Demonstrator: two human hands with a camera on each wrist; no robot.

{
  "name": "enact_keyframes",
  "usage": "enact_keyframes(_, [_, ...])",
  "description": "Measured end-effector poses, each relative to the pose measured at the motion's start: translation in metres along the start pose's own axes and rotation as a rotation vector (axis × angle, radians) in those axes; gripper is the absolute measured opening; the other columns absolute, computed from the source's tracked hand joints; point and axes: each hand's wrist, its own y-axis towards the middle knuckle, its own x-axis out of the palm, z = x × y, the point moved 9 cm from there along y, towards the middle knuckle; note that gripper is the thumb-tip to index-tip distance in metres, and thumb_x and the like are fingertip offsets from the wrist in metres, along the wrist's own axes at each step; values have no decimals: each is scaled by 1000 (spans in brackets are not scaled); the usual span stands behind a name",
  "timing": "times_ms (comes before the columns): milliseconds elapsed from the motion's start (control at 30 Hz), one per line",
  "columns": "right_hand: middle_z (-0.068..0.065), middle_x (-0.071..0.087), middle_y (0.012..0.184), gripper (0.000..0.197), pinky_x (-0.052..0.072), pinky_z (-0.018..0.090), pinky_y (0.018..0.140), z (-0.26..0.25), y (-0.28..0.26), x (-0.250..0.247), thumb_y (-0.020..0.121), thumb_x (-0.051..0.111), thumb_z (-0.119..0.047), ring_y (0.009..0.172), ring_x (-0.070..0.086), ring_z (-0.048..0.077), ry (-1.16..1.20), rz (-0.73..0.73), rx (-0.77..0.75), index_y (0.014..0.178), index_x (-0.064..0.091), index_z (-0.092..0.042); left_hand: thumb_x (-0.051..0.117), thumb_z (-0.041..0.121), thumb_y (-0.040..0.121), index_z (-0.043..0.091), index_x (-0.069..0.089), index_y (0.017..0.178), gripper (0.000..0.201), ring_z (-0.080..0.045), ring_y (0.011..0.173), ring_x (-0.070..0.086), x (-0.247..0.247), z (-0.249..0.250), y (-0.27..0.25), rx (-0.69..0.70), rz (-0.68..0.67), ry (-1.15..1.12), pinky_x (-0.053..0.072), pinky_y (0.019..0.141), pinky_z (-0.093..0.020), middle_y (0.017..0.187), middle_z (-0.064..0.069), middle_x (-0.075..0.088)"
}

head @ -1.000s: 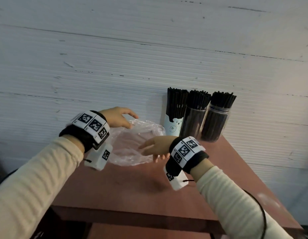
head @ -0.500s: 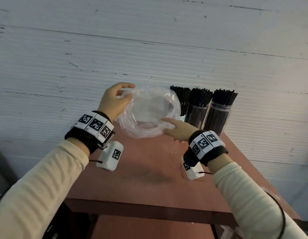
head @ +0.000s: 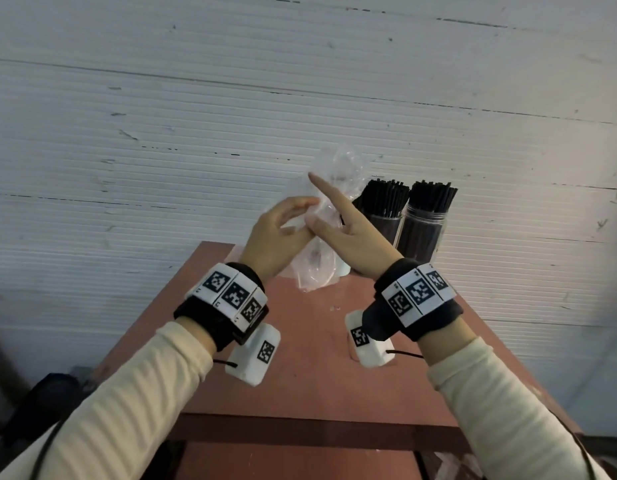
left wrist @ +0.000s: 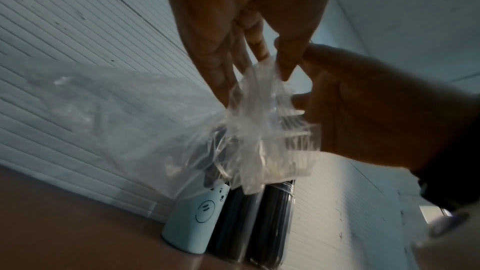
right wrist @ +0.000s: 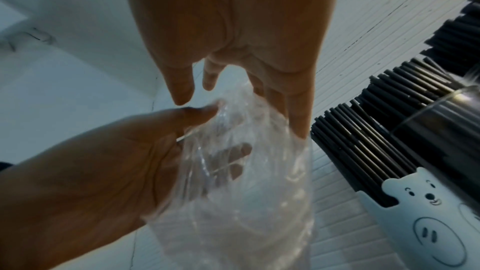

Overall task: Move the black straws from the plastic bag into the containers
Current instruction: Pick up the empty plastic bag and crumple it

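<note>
Both hands are meeting over the table [head: 300, 375], pressing the bag [head: 321, 237] flat between them. The left hand [head: 276, 237] is lying against one side of the film, its fingers nearly straight, thumb and fingertips nipping a bunched fold of plastic, as the left wrist view shows. The right hand [head: 348, 240] is set against the other side, palm to the bag, fingers out straight and one pointing up past the crumpled top; it is pressing more than gripping.

The bag is hanging upright between the palms, its lower end just above the tabletop, and it looks empty: no dark straw shows through the clear film in any view. The straws [head: 386, 199] are standing packed in the containers just beyond the right hand's fingertips: two clear jars [head: 421, 233] side by side, and a pale bear cup [right wrist: 426, 219] right behind the bag, mostly hidden from the head camera.

So the moving looks finished, and what is in hand is tidying the bag, squeezing the air out and flattening it. Next calls for folding or crumpling it and setting it clear of the containers. The film is slippery and light; a firmer pinch is needed before either palm comes away.
</note>
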Motion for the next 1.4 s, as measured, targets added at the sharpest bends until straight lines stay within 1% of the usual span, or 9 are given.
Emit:
enact_keyframes(167, [-20, 51, 133, 44, 40, 20, 101, 11, -9, -18, 95, 58, -23, 119, 49, -7, -32, 128, 42, 137, 48, -33, 66, 4, 89, 21, 57, 129, 45, -5, 127, 52, 28, 5, -13, 1, -257, -53, 44, 105, -25, 135, 6, 57])
enact_keyframes(333, [-30, 56, 61, 39, 39, 15, 46, 20, -23, -38, 93, 60, -15, 41, 36, 5, -26, 152, 84, 128, 54, -33, 66, 11, 89, 27, 59, 123, 38, -6, 111, 62, -3, 13, -7, 6, -99, 13, 53, 94, -29, 121, 11, 64])
enact_keyframes(467, [-14, 59, 70, 42, 41, 27, 55, 14, -35, -53, 93, 60, -10, 50, 36, 21, 26, 154, 43, 128, 54, -32, 70, 20, 86, 32, 60, 120, 37, -12, 114, 54, -50, -5, 1, -64, 156, 101, 46, 100, -33, 119, 8, 59])
enact_keyframes(600, [-31, 58, 71, 44, 37, 11, 62, 13, -44, -64, 94, 55, 0, 53, 43, -1, 138, 138, -3, 134, 51, -18, 70, 31, 86, 43, 47, 130, 51, -15, 130, 40, -56, -39, 1, -293, 30, 35, 39, 103, -38, 143, -2, 42])
enact_keyframes(700, [-30, 61, 80, 45, 40, 8, 59, 14, -46, -63, 93, 54, 3, 51, 42, -1, 151, 113, 2, 135, 51, -14, 76, 29, 80, 48, 48, 129, 59, -25, 112, 63, -48, -52, -7, -374, -66, -179, 51, 94, -52, 137, -9, 51])
enact_keyframes(967, [-25, 65, 98, 45, 52, 21, 58, 23, -42, -65, 92, 61, -10, 57, 58, 14, -1, 202, 103, 128, 57, -36, 79, 4, 75, 21, 51, 137, 70, 6, 105, 56, -69, -43, -2, -202, 194, -86, 47, 65, -3, 138, 2, 54])
enact_keyframes(1033, [-20, 57, 129, 45, 55, 24, 68, 27, -38, -65, 90, 63, -17, 81, 63, 31, -157, 257, 148, 127, 57, -41, 81, 10, 74, 26, 45, 142, 78, 12, 101, 55, -69, -38, -2, -173, 206, 16, 48, 70, -5, 140, 9, 50])
enact_keyframes(1167, [-2, 62, 125, 46, 42, 15, 45, 33, -20, -57, 87, 59, -18, 40, 48, 2, -465, 260, 238, 129, 55, -36, 81, 17, 73, 39, 35, 145, 89, -11, 88, 68, -57, -26, -1, -140, 200, 215, 54, 91, -33, 118, 9, 63])
enact_keyframes(1400, [0, 61, 121, 55, 56, 35, 74, 10, 8, -26, 87, 57, -28, 82, 61, 16, -653, 146, 166, 137, 41, -44, 75, 9, 77, 30, 28, 151, 90, -11, 76, 68, -6, 14, 2, 194, 0, 498, 56, 80, -31, 157, 15, 25])
